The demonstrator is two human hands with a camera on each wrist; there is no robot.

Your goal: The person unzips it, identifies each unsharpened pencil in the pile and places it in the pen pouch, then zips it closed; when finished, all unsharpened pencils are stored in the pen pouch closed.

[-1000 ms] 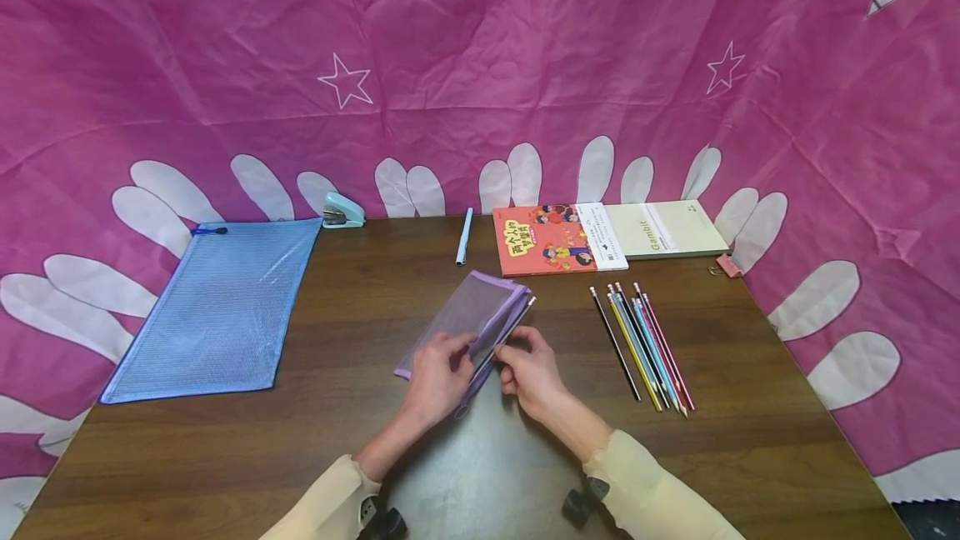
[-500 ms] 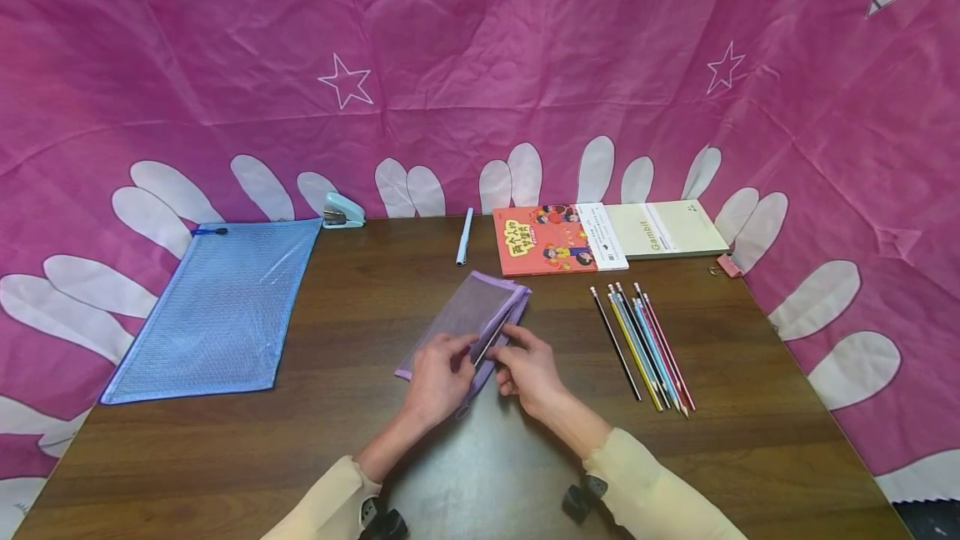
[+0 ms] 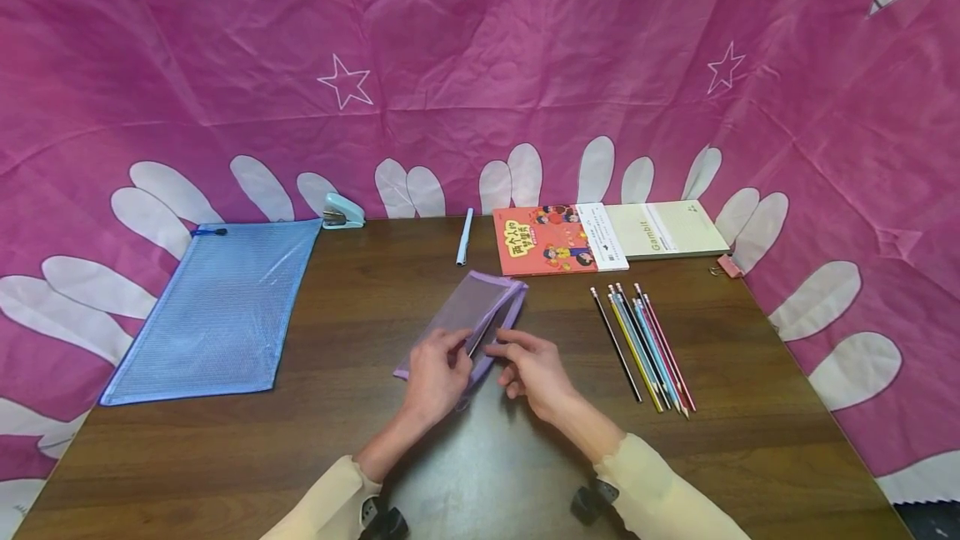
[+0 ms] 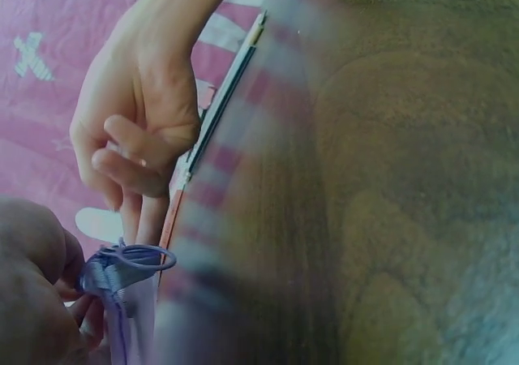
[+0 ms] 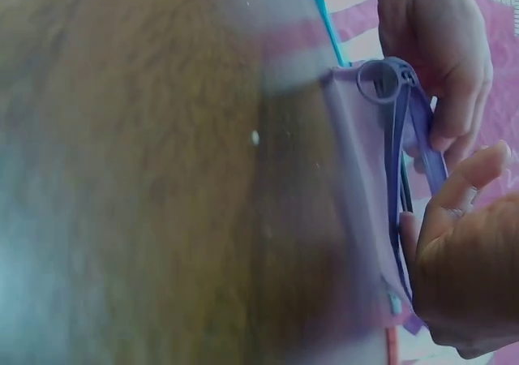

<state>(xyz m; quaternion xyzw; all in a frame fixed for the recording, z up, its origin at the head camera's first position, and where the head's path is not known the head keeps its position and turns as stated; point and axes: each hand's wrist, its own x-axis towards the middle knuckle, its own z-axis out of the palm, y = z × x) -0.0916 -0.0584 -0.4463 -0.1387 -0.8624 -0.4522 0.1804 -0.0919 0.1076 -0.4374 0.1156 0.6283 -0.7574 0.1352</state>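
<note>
A purple mesh pencil pouch (image 3: 461,311) lies slanted at the middle of the table, its zip side parted toward the right. My left hand (image 3: 437,373) pinches the near part of its rim, thumb and forefinger together. A dark pencil (image 3: 477,342) shows inside the gap, mostly hidden by the pouch and fingers. At the opening my right hand (image 3: 538,369) touches the rim with outstretched forefinger and thumb, its other fingers loosely bent. In the right wrist view the pouch's zip edge (image 5: 394,170) and its ring loop (image 5: 378,82) stand close to both hands.
Several pencils (image 3: 651,348) lie to the right. Behind them are a red book (image 3: 536,240), a cream notebook (image 3: 667,227) and a pink binder clip (image 3: 727,265). A pen (image 3: 464,237), a stapler (image 3: 343,211) and a blue mesh folder (image 3: 217,315) lie farther back and left.
The pencil has slid down into the pouch, its end no longer sticking out at the top. The pouch's opening has widened. My right hand has shifted slightly; the left stays put.
</note>
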